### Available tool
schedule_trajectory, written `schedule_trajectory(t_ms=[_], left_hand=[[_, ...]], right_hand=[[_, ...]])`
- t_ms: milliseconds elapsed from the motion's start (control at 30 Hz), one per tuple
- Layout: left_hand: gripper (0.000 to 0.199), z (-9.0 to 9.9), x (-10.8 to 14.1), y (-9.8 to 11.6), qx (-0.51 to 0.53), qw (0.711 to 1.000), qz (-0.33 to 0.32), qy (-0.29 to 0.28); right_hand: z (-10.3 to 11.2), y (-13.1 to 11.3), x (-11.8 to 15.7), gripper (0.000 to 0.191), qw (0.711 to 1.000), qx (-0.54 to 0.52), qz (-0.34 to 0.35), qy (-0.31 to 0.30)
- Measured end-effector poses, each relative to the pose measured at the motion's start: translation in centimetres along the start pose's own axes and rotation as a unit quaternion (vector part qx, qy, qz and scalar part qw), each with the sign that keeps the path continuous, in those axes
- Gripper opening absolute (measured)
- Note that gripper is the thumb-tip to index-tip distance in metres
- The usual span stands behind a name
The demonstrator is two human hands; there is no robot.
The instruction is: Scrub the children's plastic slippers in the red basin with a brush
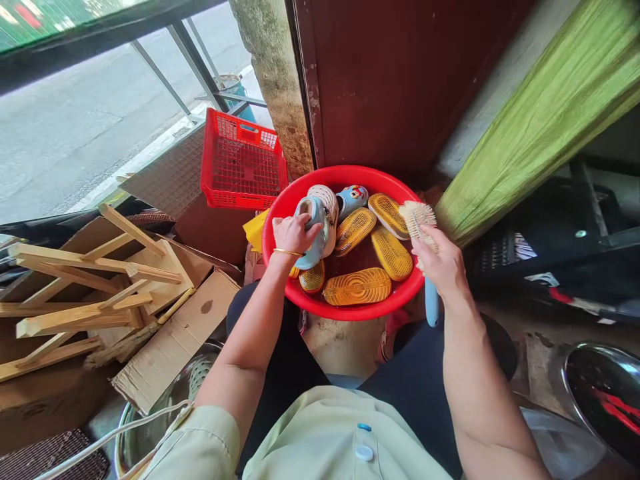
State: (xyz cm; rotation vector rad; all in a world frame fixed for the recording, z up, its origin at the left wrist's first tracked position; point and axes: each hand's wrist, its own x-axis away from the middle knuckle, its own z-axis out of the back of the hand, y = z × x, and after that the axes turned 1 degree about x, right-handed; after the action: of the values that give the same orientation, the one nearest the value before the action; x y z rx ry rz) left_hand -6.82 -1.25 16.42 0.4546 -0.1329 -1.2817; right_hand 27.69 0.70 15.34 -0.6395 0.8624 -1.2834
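Observation:
My left hand (295, 235) grips a pale blue child's clog (313, 233) inside a red plastic basin (345, 175). My right hand (435, 263) holds a blue-handled bristle brush (417, 220) with its pale bristles up, near the basin's right rim. Several shoes lie in the basin, soles up, including a yellow-orange ridged sole (357, 287). A cream clog (325, 213) sits just behind my left hand, and a blue clog with a cartoon face (353, 200) lies at the back. The brush is not visibly touching any shoe.
A red plastic crate (240, 160) stands behind the basin. Wooden slats (85, 287) lie on flattened cardboard (175, 340) to the left. Steel bowls sit low at left (170, 400) and right (605, 393). A dark red door (390, 80) and green cloth (540, 127) rise behind.

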Motion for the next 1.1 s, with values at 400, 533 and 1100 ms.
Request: schedule_trajectory(t_ms=[400,533,1100], left_hand=[[0.062,-7.6,2.8,2.6,-0.113,0.984,-0.043,-0.129],[0.060,-10.1,3.4,3.3,-0.134,0.974,-0.087,-0.162],[0.067,-11.5,0.9,5.0,-0.123,0.957,-0.198,-0.174]], right_hand=[[1.4,-1.9,0.4,0.073,0.994,-0.075,-0.072,0.026],[1.4,-1.7,0.5,0.076,0.993,-0.082,-0.084,0.015],[2.3,-0.9,0.3,0.060,0.998,-0.053,-0.042,-0.005]])
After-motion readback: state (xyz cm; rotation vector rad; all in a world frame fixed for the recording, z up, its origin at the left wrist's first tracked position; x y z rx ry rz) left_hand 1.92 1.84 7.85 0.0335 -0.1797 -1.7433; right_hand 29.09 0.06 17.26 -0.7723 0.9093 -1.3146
